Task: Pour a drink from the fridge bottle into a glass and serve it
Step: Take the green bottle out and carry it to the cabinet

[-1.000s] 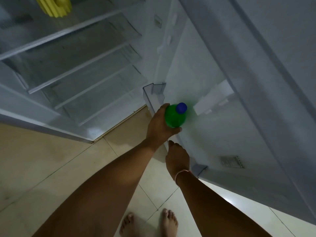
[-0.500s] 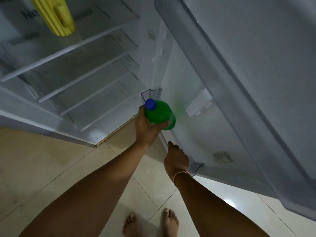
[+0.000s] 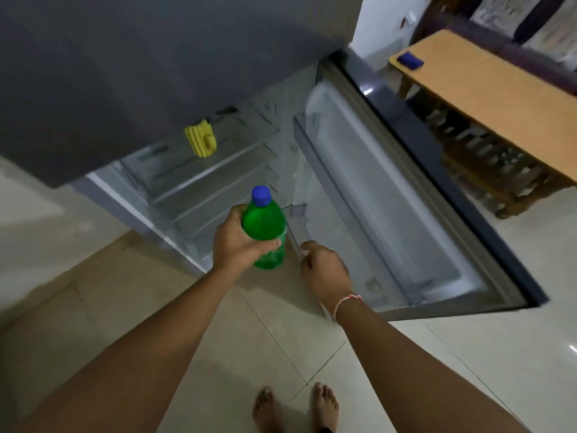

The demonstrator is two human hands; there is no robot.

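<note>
A green plastic bottle (image 3: 265,226) with a blue cap is upright in my left hand (image 3: 237,242), which grips its body in front of the open fridge. My right hand (image 3: 324,270) rests on the front edge of the clear door bin (image 3: 295,235), fingers curled on its rim. The fridge door (image 3: 406,214) stands open to the right, and its shelves look bare. No glass is in view.
A yellow object (image 3: 201,142) sits on an upper fridge shelf. A wooden table (image 3: 487,92) with a small blue item (image 3: 410,60) stands at the far right, behind the door. Pale floor tiles and my bare feet (image 3: 293,407) lie below.
The bottle has come out of the door bin, up and to the left, and now stands upright in my left hand. My view has pulled back and risen, showing the fridge front and the table.
</note>
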